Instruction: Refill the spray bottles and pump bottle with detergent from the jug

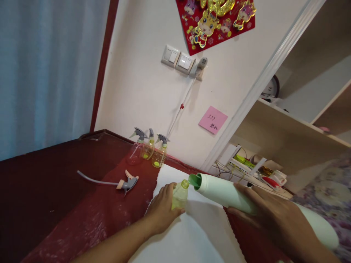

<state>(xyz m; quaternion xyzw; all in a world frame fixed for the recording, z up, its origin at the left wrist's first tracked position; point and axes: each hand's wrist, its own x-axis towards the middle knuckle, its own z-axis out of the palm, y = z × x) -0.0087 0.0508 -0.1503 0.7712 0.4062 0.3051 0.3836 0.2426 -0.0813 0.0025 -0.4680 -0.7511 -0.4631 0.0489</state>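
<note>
My left hand (161,208) is wrapped round a small clear yellow spray bottle (179,197), its sprayer head off and its neck open at the top. In my right hand (271,212) lies a long pale green bottle (219,188), tilted almost level. The green spout (194,180) of that bottle is at the yellow bottle's mouth; whether liquid is flowing I cannot tell. A grey and peach sprayer head (128,182) with a dip tube rests on the table to the left of my left hand.
Three spray bottles, one pink (135,152) and two yellow (159,155), stand against the wall. White paper (192,233) covers part of the dark red table (68,175). A cluttered shelf (263,179) is at the right.
</note>
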